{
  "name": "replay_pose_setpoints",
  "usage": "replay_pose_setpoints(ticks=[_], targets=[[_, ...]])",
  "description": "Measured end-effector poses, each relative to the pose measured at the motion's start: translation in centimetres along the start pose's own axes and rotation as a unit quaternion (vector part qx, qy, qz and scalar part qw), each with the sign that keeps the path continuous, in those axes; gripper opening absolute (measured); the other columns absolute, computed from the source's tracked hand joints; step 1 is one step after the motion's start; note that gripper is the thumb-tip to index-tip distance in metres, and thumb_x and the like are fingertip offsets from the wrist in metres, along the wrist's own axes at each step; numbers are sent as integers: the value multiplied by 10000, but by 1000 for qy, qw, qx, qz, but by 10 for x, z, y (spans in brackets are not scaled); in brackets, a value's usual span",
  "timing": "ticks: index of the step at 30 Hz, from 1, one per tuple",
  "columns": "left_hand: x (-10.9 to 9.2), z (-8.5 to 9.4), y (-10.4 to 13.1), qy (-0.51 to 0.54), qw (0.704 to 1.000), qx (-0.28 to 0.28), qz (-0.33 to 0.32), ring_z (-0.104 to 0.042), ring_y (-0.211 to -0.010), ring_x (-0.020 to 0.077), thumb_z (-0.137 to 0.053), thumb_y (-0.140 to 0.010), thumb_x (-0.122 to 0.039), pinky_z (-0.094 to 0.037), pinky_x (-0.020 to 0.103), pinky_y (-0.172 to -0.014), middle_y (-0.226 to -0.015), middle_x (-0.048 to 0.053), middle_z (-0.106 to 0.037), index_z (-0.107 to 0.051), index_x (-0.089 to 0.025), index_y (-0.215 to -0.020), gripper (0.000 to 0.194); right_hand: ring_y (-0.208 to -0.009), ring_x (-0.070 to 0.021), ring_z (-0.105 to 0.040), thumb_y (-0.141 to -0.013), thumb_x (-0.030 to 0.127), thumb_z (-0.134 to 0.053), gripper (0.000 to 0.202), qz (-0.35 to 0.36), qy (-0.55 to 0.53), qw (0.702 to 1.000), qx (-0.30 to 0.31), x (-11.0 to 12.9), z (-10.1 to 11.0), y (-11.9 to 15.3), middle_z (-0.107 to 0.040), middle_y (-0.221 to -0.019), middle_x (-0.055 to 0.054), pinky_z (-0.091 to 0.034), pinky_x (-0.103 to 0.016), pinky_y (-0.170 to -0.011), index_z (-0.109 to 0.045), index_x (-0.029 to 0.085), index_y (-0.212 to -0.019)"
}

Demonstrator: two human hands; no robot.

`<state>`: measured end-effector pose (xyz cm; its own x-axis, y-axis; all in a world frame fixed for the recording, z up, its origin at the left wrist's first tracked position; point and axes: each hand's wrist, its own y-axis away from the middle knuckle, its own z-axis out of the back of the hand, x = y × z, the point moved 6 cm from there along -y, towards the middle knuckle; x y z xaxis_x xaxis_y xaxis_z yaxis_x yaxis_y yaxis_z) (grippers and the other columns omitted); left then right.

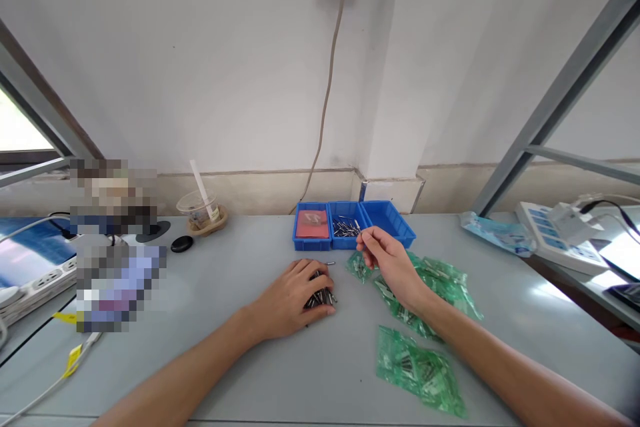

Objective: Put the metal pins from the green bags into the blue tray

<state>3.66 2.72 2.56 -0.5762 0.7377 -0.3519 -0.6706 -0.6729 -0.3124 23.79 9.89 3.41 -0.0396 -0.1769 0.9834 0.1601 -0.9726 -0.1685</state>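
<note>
My left hand (295, 297) rests on the grey table, its fingers and thumb apart and curved around a heap of small dark metal pins (320, 295). Just beyond its fingertips lies a single pin (330, 263). My right hand (387, 257) is closed in a pinch at the front of the middle blue bin (345, 245). What looks like a slim metal pin (357, 225) pokes up from its fingertips, over more loose pins (344, 227) in that bin. Green plastic bags (445, 283) of metal parts lie under and beside my right forearm.
The left blue bin (313, 245) holds a reddish packet; another blue bin (387, 217) stands on the right. Nearer me lies another green bag (420, 370). A plastic cup (200, 207) with a straw, a black round object (182, 243) and power strips (555, 240) sit farther out.
</note>
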Motion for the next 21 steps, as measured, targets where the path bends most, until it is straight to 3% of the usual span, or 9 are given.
replay_pose_setpoints(ticks=[9,12,15,21], targets=[[4,-3,1,6,1000,-12,17,-557,-1133,256,-662,-1014,-457,-449,408,-1009,-1243,67,-615,-618,-244,-1183,276,-623,-128,-467,-966,593,-642,363,9,20,1000,-17,5,5,-3,-614,-833,0,-376,-281,-578,-628,234,-915],[4,-3,0,5,1000,-17,14,-556,-1121,259,-638,-1028,-460,-436,412,-1000,-1228,71,-622,-628,-245,-1186,267,-635,-142,-466,-892,592,-744,371,9,30,999,-16,9,11,-6,-527,-698,36,-382,-278,-592,-632,240,-919],[4,-3,0,5,1000,-20,15,-559,-1087,251,-627,-1033,-476,-430,399,-974,-1191,66,-631,-638,-242,-1174,274,-627,-136,-466,-830,605,-800,413,-6,19,1000,1,10,10,-9,-525,-717,41,-379,-273,-581,-623,237,-896],[6,-3,1,2,999,-29,23,-565,-1011,237,-631,-1029,-485,-436,375,-911,-1127,56,-638,-643,-234,-1146,277,-633,-128,-469,-906,630,-707,408,-17,-34,999,23,9,-2,-8,-597,-839,1,-407,-265,-577,-629,230,-890]])
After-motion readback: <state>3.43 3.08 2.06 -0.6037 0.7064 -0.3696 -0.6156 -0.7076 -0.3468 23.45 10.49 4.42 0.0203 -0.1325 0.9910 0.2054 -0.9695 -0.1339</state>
